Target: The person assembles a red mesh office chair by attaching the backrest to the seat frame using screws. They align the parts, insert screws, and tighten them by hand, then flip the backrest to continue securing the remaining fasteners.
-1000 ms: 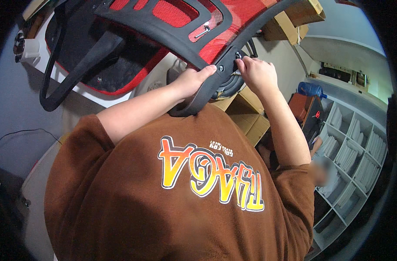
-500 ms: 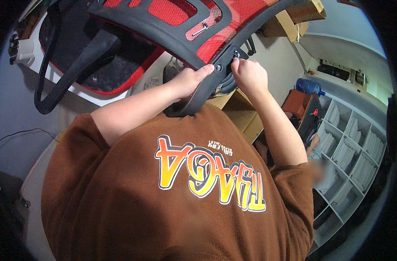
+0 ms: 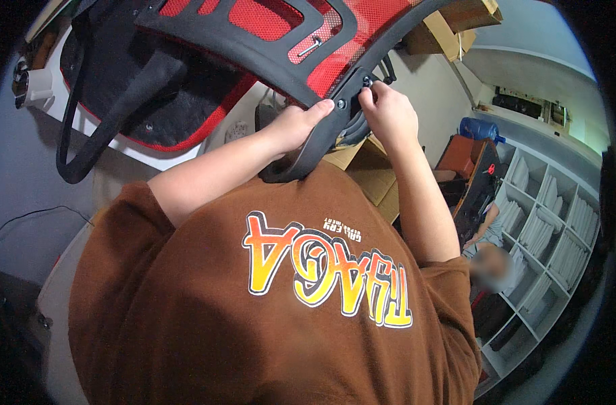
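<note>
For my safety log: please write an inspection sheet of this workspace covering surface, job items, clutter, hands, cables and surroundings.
Surface: white table under a black, red-edged seat.
Job's things: red mesh backrest with dark frame; dark curved bar against it, two bolts showing; silver screw on the mesh.
Clutter: cardboard boxes; white container at left.
Hands: left hand grips the bar; right hand at the upper bolt, hold unclear.
Cables: thin dark cable at far left.
Surroundings: white shelves with stacked white items; blue bottle; another person at right.
</note>
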Available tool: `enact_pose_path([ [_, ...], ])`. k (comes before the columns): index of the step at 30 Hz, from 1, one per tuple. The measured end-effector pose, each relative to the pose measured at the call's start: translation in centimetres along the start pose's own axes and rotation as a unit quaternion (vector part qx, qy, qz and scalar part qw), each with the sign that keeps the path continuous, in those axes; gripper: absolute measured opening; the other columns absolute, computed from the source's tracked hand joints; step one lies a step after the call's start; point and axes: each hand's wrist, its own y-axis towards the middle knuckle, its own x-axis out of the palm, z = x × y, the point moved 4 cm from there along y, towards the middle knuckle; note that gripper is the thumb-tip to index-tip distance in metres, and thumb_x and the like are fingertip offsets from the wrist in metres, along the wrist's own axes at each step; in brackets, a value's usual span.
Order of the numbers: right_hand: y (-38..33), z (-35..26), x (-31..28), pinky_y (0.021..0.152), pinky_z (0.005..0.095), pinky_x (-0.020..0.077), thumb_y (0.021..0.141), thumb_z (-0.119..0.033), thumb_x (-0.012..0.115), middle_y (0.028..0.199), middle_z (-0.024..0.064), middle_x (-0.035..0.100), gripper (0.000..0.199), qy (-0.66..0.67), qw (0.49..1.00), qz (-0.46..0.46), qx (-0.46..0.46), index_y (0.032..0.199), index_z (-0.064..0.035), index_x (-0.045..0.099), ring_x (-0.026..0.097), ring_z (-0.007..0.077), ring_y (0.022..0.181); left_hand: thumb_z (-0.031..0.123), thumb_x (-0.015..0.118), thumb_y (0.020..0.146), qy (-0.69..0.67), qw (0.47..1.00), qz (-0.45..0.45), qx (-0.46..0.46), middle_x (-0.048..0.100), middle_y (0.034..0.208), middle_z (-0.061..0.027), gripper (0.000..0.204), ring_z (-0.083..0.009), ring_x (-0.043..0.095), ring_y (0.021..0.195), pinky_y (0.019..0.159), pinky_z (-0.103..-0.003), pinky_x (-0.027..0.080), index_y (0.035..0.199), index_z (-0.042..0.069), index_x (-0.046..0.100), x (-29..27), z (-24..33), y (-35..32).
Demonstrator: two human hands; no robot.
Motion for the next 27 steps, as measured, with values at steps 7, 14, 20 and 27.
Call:
enact_pose_path([
  [7, -1.1, 0.3, 0.4, 0.065, 0.0421, 0.0481, 0.084, -0.028, 0.052, 0.072, 0.0158, 0.062, 0.026, 0.049, 0.988, 0.138, -0.058, 0.084, -0.0045, 0.062, 0.061, 0.0349, 0.07, 0.048, 0.054, 0.087, 0.027, 0.999, -0.009, 0.015, 0.062, 0.078, -0.0031, 0.048, -0.0082, 0.055, 0.062, 0.054, -0.022, 0.043, 0.094, 0.001, 0.064, -0.3, 0.2, -0.2],
  [14, -0.3, 3.0, 0.8, 0.058, 0.023, 0.0479, 0.084, -0.007, 0.057, 0.084, 0.0044, 0.063, 0.022, 0.383, 0.919, 0.086, -0.022, 0.105, -0.0047, 0.061, 0.061, 0.0113, 0.068, 0.044, 0.051, 0.09, 0.05, 0.999, -0.008, 0.0, 0.061, 0.077, -0.0036, 0.045, -0.0091, 0.055, 0.063, 0.056, -0.023, 0.043, 0.094, 0.001, 0.063, -0.5, 0.2, -0.3],
  [20, 1.2, 3.7, 1.2, 0.063, 0.0211, 0.0477, 0.084, -0.005, 0.061, 0.088, 0.0016, 0.062, 0.02, 0.423, 0.903, 0.062, -0.042, 0.104, -0.0014, 0.06, 0.059, 0.0082, 0.075, 0.046, 0.052, 0.089, 0.043, 0.999, -0.007, -0.009, 0.061, 0.075, -0.0029, 0.047, -0.0082, 0.054, 0.06, 0.053, -0.022, 0.042, 0.093, 0.002, 0.064, -0.6, -0.3, 0.0],
  [27, 2.2, 2.4, -0.7, 0.067, 0.0234, 0.0485, 0.078, -0.003, 0.064, 0.077, 0.0034, 0.063, 0.029, 0.312, 0.94, 0.075, -0.115, 0.106, -0.0081, 0.06, 0.062, 0.0089, 0.073, 0.045, 0.051, 0.089, 0.035, 0.999, -0.007, -0.002, 0.062, 0.077, -0.0029, 0.045, -0.0082, 0.055, 0.061, 0.055, -0.022, 0.043, 0.095, 0.002, 0.064, -0.6, -0.6, 0.2],
])
